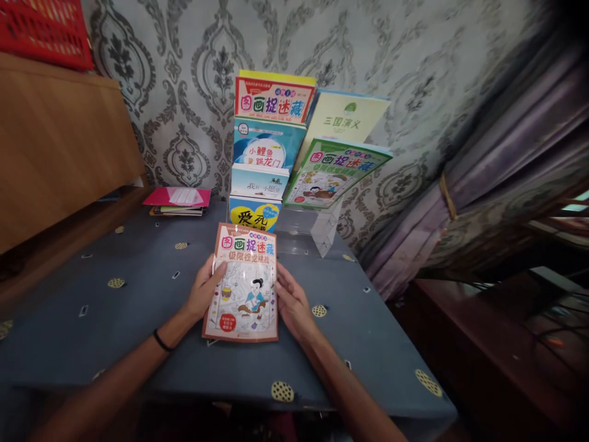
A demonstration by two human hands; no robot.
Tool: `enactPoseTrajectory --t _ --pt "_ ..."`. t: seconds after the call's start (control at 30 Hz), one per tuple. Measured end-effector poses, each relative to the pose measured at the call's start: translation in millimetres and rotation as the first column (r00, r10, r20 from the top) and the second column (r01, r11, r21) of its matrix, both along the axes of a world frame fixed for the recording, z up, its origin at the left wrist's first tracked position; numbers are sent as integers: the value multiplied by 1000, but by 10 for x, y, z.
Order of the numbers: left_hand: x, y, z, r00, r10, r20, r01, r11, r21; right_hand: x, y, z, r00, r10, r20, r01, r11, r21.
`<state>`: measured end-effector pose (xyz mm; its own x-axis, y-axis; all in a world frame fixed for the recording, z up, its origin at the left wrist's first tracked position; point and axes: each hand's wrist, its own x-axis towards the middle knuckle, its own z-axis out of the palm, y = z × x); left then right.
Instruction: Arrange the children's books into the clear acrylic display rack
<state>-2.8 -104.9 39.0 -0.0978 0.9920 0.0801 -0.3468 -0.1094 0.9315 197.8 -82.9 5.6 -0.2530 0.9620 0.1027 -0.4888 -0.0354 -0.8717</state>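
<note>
An orange-brown picture book (243,288) is held front cover up, its near end tilted toward me, over the blue table. My left hand (205,287) grips its left edge, thumb on the cover and fingers behind. At the right edge, my right hand (294,302) holds the same book, most of its fingers along the side and underneath. Just beyond stands a clear acrylic book rack (324,230). Its left column holds several books in steps, among them a red-topped one (276,98). To the right are a pale green book (343,120) and a green picture book (335,175).
A patterned cloth (138,325) covers the table. A small stack of books with a pink one (177,196) on top lies at the back left, near a wooden cabinet (64,147) bearing a red basket (46,31). A tied purple curtain (427,202) hangs at the right.
</note>
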Motion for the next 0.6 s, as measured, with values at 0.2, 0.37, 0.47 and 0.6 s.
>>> enactPoseTrajectory --t 0.2,0.37,0.47,0.6 --pt "11 54 -24 996 -22 -88 26 998 50 41 26 69 999 -40 -34 40 999 5" --pt "66 120 -20 986 30 -166 -17 997 76 113 51 126 999 -42 -19 43 999 30" --pt "112 129 53 978 -5 -207 25 995 96 192 56 180 997 -71 -18 72 996 61" --pt "167 147 171 950 -54 -308 105 983 151 336 76 270 994 -103 33 98 985 140"
